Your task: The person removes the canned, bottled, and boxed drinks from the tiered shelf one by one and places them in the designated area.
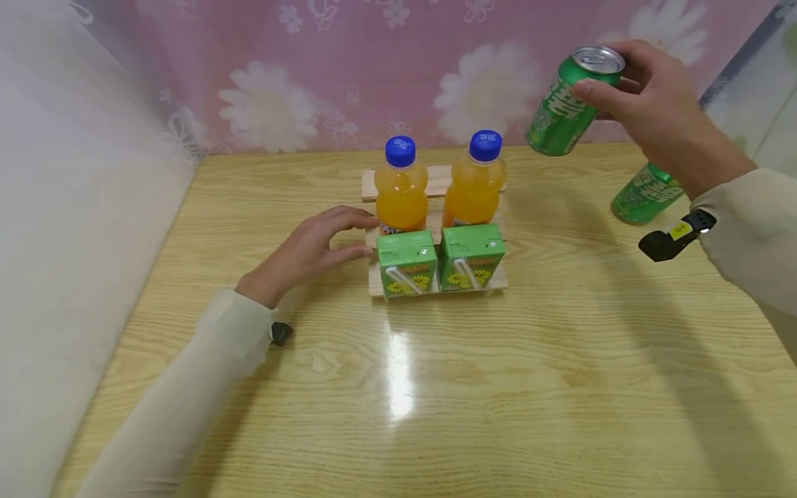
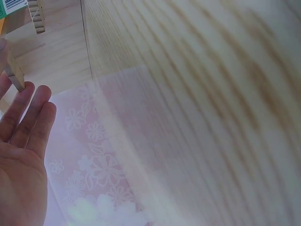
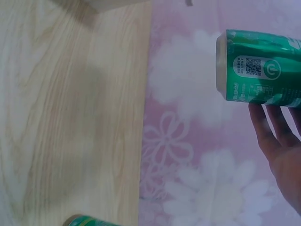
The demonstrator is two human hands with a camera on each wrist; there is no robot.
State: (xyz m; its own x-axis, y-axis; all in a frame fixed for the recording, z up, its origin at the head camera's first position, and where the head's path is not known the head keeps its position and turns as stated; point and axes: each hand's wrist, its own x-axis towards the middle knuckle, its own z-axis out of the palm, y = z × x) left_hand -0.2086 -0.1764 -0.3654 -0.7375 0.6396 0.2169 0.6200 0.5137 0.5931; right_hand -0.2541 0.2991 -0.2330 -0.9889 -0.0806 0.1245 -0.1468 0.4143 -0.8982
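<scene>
My right hand (image 1: 660, 97) grips a green soda can (image 1: 569, 104), holding it tilted in the air above the table's back right; the right wrist view shows the can's (image 3: 263, 68) printed side. At the left side of a small wooden rack (image 1: 438, 181), my left hand (image 1: 317, 242) touches the edge with spread, fairly straight fingers. Two orange drink bottles with blue caps, a left bottle (image 1: 401, 194) and a right bottle (image 1: 476, 187), stand on the rack. In front of them are two green juice boxes, a left box (image 1: 407, 263) and a right box (image 1: 471, 257), with straws attached.
A second green can (image 1: 644, 196) stands on the table below the right forearm, partly hidden by it. The wood-grain table (image 1: 473, 401) meets a pink floral curtain (image 1: 349, 83) at its back edge. A white sheet (image 1: 81, 207) hangs along the left.
</scene>
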